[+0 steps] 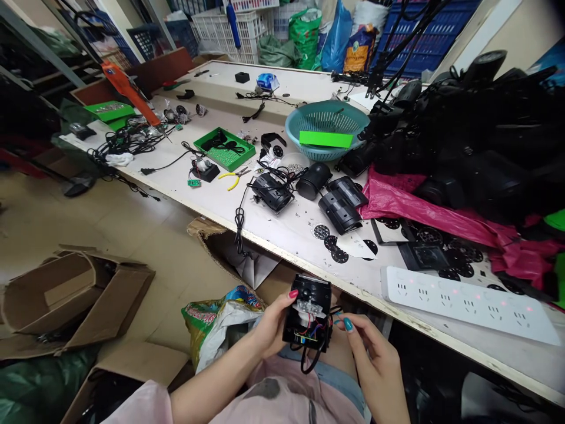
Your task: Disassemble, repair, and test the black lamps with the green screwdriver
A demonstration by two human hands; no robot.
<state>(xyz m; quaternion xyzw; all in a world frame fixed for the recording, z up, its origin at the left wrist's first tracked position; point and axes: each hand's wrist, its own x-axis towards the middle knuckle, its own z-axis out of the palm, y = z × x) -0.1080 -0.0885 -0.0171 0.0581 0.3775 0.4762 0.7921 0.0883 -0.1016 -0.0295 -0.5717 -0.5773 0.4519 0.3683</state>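
Over the lap, my left hand (274,323) grips an opened black device housing (308,294) by its left side, thumb on top. Inside it show a clear plastic part, red and blue wires and a small circuit board. At the housing's right edge, my right hand (369,344) pinches a black cable (336,312) between thumb and forefinger. The cable loops below the housing. On the bench ahead lie similar black housings (339,211), one with its cord (272,191) wound around it.
A white power strip (468,303) lies along the bench's right front edge. Beyond are a teal basket (295,121), a green tray (247,158), yellow-handled pliers (233,176) and an orange electric screwdriver (132,94). Pink plastic (406,203) borders a black heap. Cardboard boxes (115,294) stand on the floor.
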